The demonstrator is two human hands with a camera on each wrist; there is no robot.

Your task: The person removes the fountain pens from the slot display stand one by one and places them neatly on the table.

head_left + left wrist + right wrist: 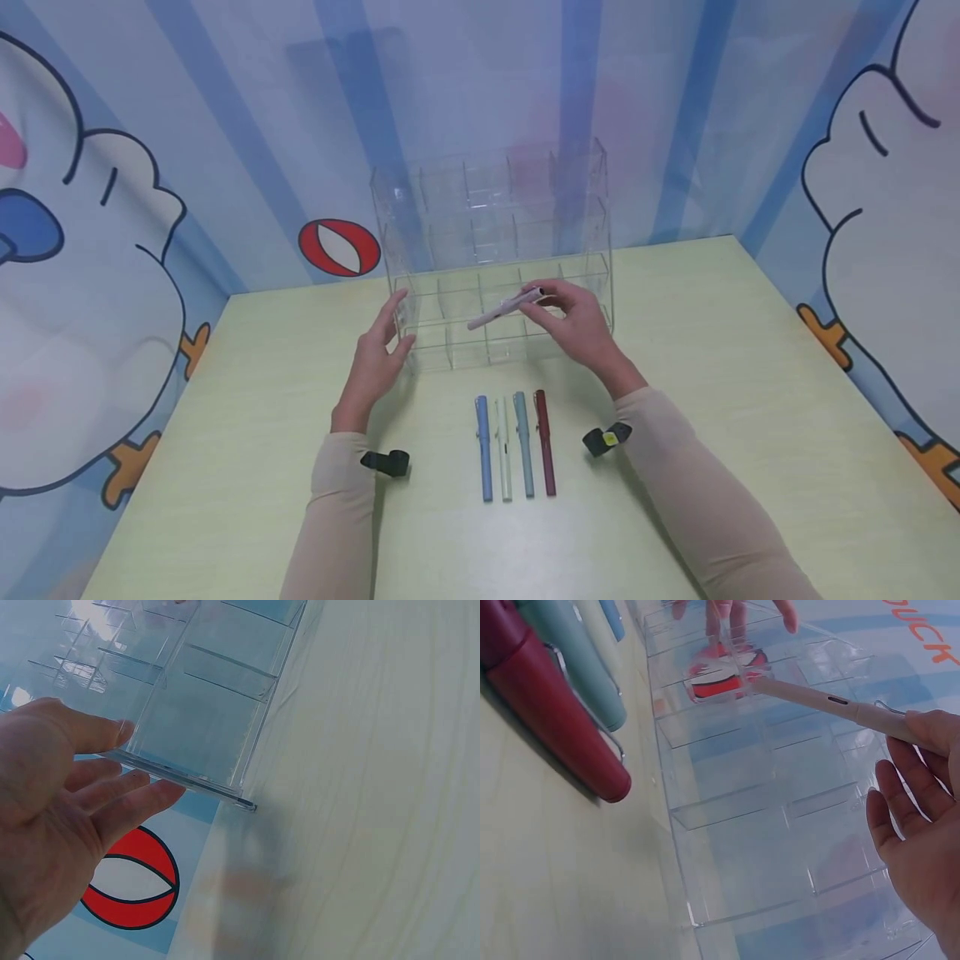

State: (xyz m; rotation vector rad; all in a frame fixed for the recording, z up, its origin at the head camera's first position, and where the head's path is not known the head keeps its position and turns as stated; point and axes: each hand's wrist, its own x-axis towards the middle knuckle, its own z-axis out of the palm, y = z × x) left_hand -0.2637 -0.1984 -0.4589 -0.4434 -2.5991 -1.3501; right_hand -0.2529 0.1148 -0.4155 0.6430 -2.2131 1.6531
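A pale pink pen [504,309] is pinched at its capped end between the thumb and fingers of my right hand [573,325]. It is held aslant in front of the clear tiered display rack [465,287], its other end pointing left. On the rack's left side panel, my left hand [375,358] has its thumb on one face and its fingers [146,806] on the other. Side by side on the table, nearer me, lie a blue pen [483,450], a pale green pen [503,450], a teal pen [524,446] and a dark red pen [545,442].
The rack's compartments rise in tiers at the back of the pale table [247,467]. Behind it hangs a blue striped cloth backdrop [480,83] with cartoon figures on both sides. Black wrist cameras [386,462] sit on both sleeves.
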